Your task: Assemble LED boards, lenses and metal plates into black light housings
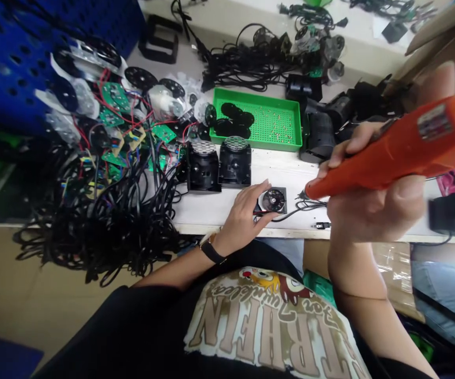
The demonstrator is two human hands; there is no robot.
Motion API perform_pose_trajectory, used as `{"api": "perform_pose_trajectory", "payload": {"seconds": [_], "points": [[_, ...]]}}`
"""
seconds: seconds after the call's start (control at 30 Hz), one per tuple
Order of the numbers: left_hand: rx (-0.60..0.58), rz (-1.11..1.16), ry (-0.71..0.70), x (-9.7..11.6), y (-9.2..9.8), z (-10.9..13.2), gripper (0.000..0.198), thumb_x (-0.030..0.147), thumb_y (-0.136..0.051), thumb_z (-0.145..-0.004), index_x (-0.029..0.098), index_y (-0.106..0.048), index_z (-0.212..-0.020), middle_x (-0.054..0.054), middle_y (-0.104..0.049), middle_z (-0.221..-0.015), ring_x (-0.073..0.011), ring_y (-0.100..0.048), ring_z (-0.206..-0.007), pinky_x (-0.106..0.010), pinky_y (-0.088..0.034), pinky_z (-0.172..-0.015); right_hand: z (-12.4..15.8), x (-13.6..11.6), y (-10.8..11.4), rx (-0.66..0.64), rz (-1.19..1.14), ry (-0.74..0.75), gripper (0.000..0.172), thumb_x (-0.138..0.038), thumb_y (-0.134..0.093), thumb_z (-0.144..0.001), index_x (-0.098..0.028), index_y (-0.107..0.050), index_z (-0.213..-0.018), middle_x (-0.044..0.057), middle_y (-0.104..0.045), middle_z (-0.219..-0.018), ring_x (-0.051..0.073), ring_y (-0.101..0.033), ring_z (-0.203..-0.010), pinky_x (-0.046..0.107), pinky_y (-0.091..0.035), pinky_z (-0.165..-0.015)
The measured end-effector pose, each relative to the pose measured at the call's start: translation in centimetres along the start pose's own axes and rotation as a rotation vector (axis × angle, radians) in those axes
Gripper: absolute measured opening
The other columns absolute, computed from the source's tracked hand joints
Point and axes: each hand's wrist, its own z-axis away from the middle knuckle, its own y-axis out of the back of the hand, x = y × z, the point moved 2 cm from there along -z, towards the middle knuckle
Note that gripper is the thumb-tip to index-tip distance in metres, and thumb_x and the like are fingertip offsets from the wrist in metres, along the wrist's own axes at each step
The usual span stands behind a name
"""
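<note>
My right hand [373,210] is wrapped round an orange electric screwdriver [393,147], held up above the bench with its tip pointing left. On the white bench, my left hand [245,213] grips a small black square housing [283,196] between thumb and fingers. A round black disc [273,200] with a light centre sits in that housing. A black cord [310,207] runs from it to a two-pin plug [321,226] near the front edge. Two black housings with mesh tops, a left one [203,168] and a right one [235,163], stand behind my left hand.
A green tray [296,142] holds black discs [233,120] and small screws [278,126]. Green circuit boards with wires [112,102] and a heap of black cords [104,226] fill the left. More black housings [317,131] stand right of the tray. Another person's leg [444,295] shows at right.
</note>
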Motion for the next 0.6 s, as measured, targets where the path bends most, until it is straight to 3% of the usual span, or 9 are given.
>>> {"api": "perform_pose_trajectory", "payload": {"seconds": [0.13,0.3,0.43,0.53,0.6], "points": [[-0.037,-0.017,0.019,0.1,0.1,-0.2,0.066,0.039,-0.068,-0.096,0.022,-0.039,-0.153,-0.015,-0.064,-0.141,-0.0272,-0.059,-0.135,-0.048,-0.049,-0.115,0.8,-0.4,0.0,0.069,-0.09,0.006,0.036,-0.057,-0.077,-0.067,-0.031,-0.069,-0.091,0.002,-0.052,-0.089,0.017,-0.046,-0.064,0.034,-0.038,-0.051],[-0.07,-0.058,0.033,0.2,0.0,-0.3,0.055,0.039,-0.064,-0.099,0.022,-0.046,-0.147,-0.015,-0.063,-0.141,-0.0276,-0.059,-0.134,-0.051,-0.048,-0.115,0.9,-1.5,-0.6,0.054,-0.005,-0.059,0.032,-0.056,-0.075,-0.071,-0.034,-0.065,-0.092,0.001,-0.048,-0.087,0.017,-0.043,-0.064,0.033,-0.041,-0.052],[-0.075,-0.024,0.052,0.5,-0.1,-0.2,0.053,0.036,-0.062,-0.1,0.022,-0.044,-0.147,-0.015,-0.062,-0.143,-0.0277,-0.057,-0.137,-0.054,-0.047,-0.116,1.4,-1.6,0.1,0.068,0.052,-0.127,0.034,-0.057,-0.081,-0.064,-0.036,-0.066,-0.086,0.004,-0.048,-0.09,0.02,-0.045,-0.068,0.035,-0.046,-0.049],[-0.062,0.022,0.118,0.7,-0.1,-0.3,0.052,0.036,-0.065,-0.098,0.023,-0.046,-0.145,-0.014,-0.061,-0.143,-0.0273,-0.057,-0.137,-0.053,-0.048,-0.115,2.0,-0.2,1.4,0.007,0.067,-0.086,0.038,-0.048,-0.087,-0.065,-0.035,-0.073,-0.098,0.004,-0.056,-0.101,0.022,-0.057,-0.078,0.038,-0.055,-0.053],[-0.049,0.047,0.136,0.8,-0.1,-0.4,0.051,0.035,-0.067,-0.097,0.023,-0.049,-0.142,-0.013,-0.063,-0.141,-0.0265,-0.058,-0.135,-0.052,-0.049,-0.115,2.3,1.0,2.0,-0.063,0.094,-0.062,0.046,-0.041,-0.086,-0.07,-0.034,-0.073,-0.113,0.003,-0.061,-0.102,0.02,-0.064,-0.075,0.036,-0.055,-0.051]]}}
